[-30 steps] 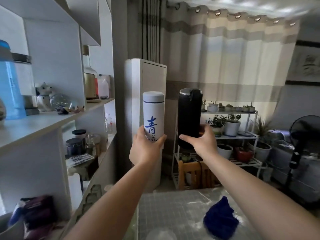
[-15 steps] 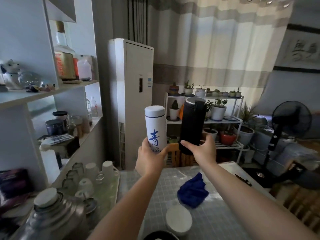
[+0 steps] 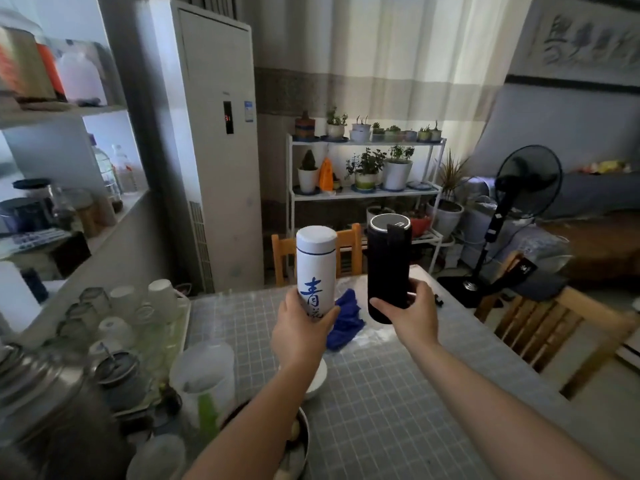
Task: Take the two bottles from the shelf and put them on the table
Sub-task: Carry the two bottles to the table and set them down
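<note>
Both bottles lowered over table (image 3: 398,393): white bottle (image 3: 316,268) left hand (image 3: 299,332), black bottle (image 3: 388,268) right hand (image 3: 412,315).

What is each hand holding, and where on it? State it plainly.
Left hand holds the white bottle by its lower body; right hand holds the black bottle near its base.

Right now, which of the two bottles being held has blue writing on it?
The white bottle, gripped in the left hand, bears blue characters on its side. The black bottle in the right hand is plain dark, with no writing visible.
</note>
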{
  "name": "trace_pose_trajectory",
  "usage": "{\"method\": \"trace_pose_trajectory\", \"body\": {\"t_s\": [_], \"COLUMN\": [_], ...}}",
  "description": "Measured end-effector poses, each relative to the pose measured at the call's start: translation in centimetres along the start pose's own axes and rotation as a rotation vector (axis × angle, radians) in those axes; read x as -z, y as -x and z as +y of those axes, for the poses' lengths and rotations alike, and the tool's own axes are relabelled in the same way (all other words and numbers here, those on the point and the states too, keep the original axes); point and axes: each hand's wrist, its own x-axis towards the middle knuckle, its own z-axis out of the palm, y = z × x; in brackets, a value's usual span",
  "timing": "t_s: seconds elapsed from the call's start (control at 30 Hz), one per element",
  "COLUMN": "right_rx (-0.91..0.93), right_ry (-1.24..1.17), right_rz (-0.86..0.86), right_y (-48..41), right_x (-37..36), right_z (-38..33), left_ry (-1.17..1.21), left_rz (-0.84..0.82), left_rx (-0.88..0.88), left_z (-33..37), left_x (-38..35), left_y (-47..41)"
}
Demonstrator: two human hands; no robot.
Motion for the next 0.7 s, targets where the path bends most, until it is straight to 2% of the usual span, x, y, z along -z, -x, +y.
{"method": "trace_pose_trajectory", "body": {"t_s": [0.3,0.7], "right_rx": [-0.129,-0.190], "right_ry": [-0.028,0.013], "right_rz": [0.027,0.013], "right_y": [2.0,4.2], "right_x": [3.6,5.0], "right_z": [7.4,15.0], "left_ry": [-0.068,-0.099], "left_rz": [-0.096,-0.168], "left_rx": [0.007,0.022], "left_z": [-2.1,-5.8], "left_x": [-6.1,-10.8], "left_y": [5.1,7.1]}}
